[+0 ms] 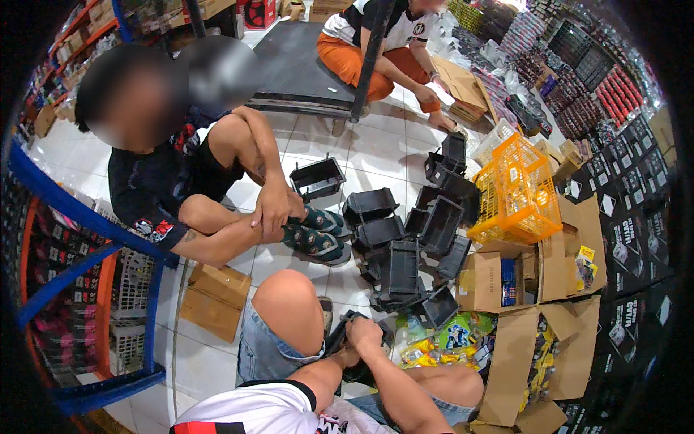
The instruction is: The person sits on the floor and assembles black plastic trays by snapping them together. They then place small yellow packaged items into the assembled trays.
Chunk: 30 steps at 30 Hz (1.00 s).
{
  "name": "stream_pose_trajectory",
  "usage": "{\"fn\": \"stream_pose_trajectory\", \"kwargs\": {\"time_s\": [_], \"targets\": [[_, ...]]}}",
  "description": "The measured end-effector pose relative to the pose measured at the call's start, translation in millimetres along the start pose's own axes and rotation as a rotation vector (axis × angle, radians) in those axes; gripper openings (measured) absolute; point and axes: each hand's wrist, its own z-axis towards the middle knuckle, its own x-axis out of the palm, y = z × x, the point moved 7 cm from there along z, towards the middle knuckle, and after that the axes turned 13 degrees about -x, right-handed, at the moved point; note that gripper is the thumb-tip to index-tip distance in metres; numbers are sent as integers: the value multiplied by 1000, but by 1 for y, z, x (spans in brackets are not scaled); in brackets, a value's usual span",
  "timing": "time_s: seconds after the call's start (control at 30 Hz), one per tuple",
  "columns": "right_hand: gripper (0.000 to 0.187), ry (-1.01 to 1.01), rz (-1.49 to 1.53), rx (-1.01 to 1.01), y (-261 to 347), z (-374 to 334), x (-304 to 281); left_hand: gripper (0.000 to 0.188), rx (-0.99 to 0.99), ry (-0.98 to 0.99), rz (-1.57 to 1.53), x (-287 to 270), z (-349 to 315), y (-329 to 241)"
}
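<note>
Hand Position and Surrounding Parts

We locate the black piece (335, 338) at the lower centre of the frame, between the bare knees. The right hand (363, 333) is clamped on it from above, fingers curled in. The left hand (348, 355) sits just below, against the piece and partly covered by the right; we cannot tell whether its fingers are together or apart.

Directly above, at the centre, we find the black bins (400, 266), stacked loosely and tilted in several directions. A single bin (318, 179) stands apart at the upper centre, near the feet of a seated co-worker (144, 184) on the left, whose arms rest around the knees. At the upper centre, a second co-worker (365, 54) in orange trousers crouches and reaches down to the far bins.

Right of centre, we identify an orange crate (515, 194). Below it stands an open carton (483, 281) with blue packs (509, 282). At the lower right, yellow packets (441, 354) lie beside a larger open box (510, 365). Flat cardboard (215, 300) lies on the tiles, left of the knees.
</note>
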Motion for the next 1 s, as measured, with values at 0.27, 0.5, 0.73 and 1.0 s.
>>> {"fn": "stream_pose_trajectory", "kwargs": {"time_s": [0.27, 0.5, 0.73, 1.0], "targets": [[44, -20, 43, -30, -6, 9, 4, 43, 1, -46, -39, 0, 16, 5], [47, 58, 75, -61, -15, 23, 5, 42, 113, -503, -615, -60, -82, -4], [43, 106, 94, -26, -11, 21, 5, 35, -339, -1113, -715, -137, -137, 49], [48, 152, 38, -49, -20, 23, -1, 29, -210, -648, -764, -106, -78, 47]]}}
